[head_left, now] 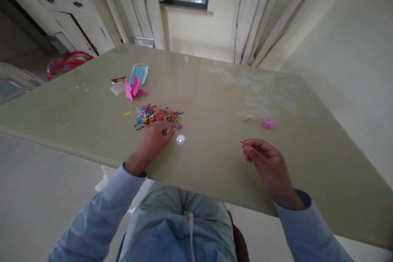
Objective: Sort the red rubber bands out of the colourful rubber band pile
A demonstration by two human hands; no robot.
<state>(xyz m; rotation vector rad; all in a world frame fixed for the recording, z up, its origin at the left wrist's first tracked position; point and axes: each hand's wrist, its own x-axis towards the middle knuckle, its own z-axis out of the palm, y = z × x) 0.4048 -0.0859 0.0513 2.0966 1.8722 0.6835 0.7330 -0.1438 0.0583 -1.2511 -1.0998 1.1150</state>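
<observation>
No legible text, label, brand, number or sign anywhere.

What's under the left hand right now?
The left hand is at the near edge of the multicoloured pile, whose pieces show just beyond it. Whatever lies directly beneath the hand is covered.

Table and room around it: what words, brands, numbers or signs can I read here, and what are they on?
No readable text anywhere in view.
Brown strip: any print is too small to tell.
Clear container: blurred; no label can be made out.
Mask: no lettering shows.
Colourful pile: no lettering shows.
</observation>
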